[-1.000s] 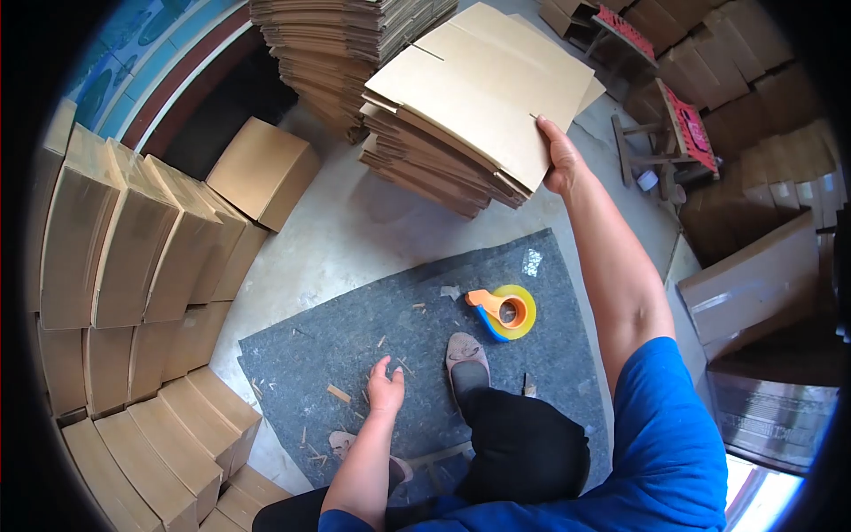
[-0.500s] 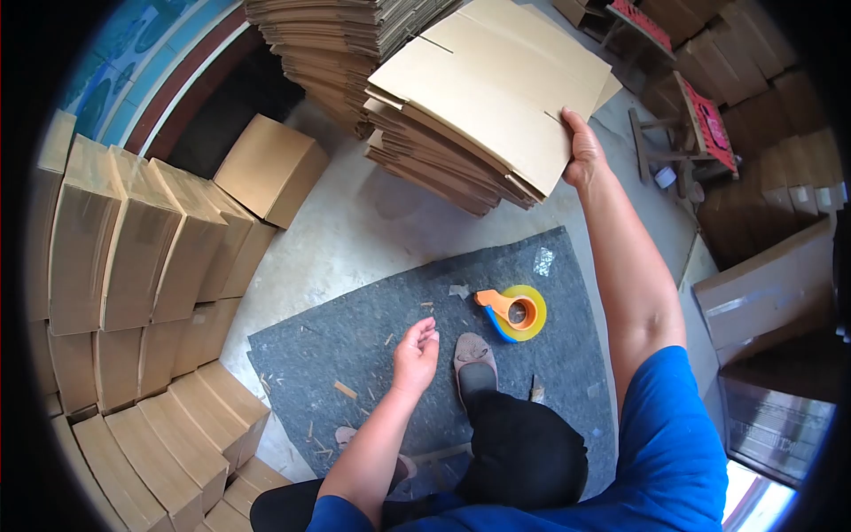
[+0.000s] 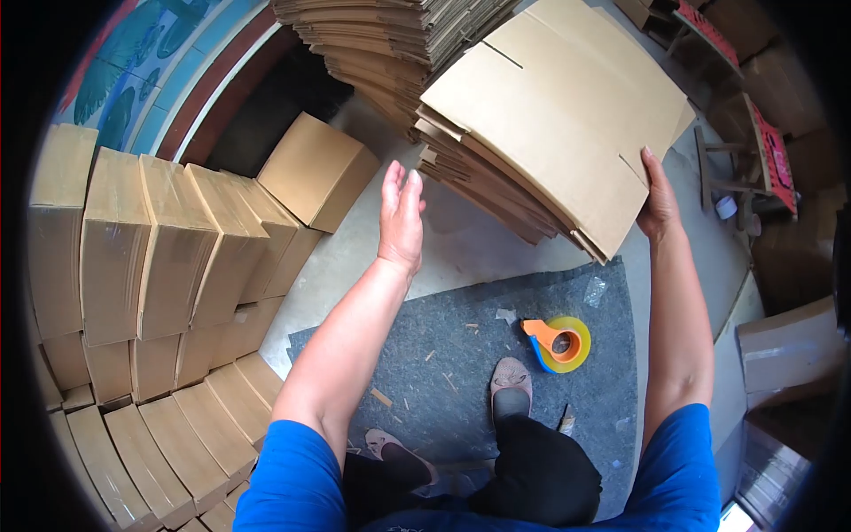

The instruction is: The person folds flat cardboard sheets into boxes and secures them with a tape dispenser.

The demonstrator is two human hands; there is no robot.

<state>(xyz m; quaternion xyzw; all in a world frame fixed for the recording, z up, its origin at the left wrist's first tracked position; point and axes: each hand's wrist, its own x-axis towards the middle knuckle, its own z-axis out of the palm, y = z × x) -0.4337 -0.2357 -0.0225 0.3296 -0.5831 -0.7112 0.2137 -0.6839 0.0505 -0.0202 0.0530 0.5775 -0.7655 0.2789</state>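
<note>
A stack of flattened cardboard boxes [image 3: 550, 115] stands at the upper middle. My right hand [image 3: 658, 199] grips the right edge of the top flat box, thumb on its upper face and fingers out of sight beneath. My left hand [image 3: 402, 217] is raised to the left of the stack, apart from it, with fingers stretched and nothing held. An orange tape dispenser with a yellow roll [image 3: 560, 344] lies on the dark mat [image 3: 425, 355] beside my foot.
Rows of closed cartons [image 3: 115, 257] are piled at the left, with a single carton [image 3: 315, 173] at their far end. Another tall stack of flat cardboard [image 3: 372, 44] rises behind. Wooden stools with red tops [image 3: 773, 155] stand at the right.
My left hand has risen from above the mat toward the left side of the cardboard stack. My right hand keeps its place on the top flat box. The view has shifted left.
</note>
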